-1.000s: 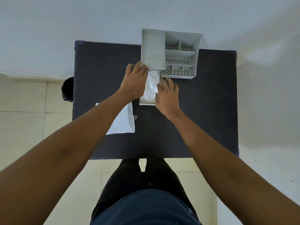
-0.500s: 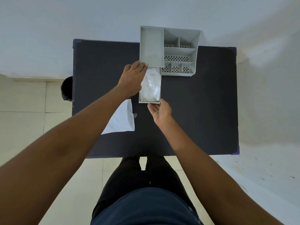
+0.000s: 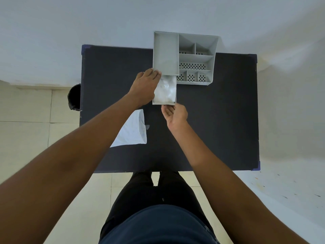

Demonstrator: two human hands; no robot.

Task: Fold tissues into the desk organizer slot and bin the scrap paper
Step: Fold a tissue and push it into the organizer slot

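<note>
A grey desk organizer (image 3: 196, 59) stands at the far edge of the dark table (image 3: 219, 120). Its drawer (image 3: 164, 103) is pulled out toward me and holds white folded tissues (image 3: 167, 89). My left hand (image 3: 143, 88) lies flat along the drawer's left side, fingertips touching the organizer's front corner. My right hand (image 3: 174, 114) is palm up, with its fingertips at the drawer's front edge. A white sheet of paper (image 3: 132, 132) lies on the table, partly under my left forearm.
A black bin (image 3: 73, 97) stands on the tiled floor by the table's left edge. A small grey scrap (image 3: 147, 127) lies beside the white sheet. The wall runs right behind the organizer. My legs are at the table's near edge.
My right hand left the tissues and came back to the drawer's front edge, turning palm up. The left hand has stayed on the drawer's left side.
</note>
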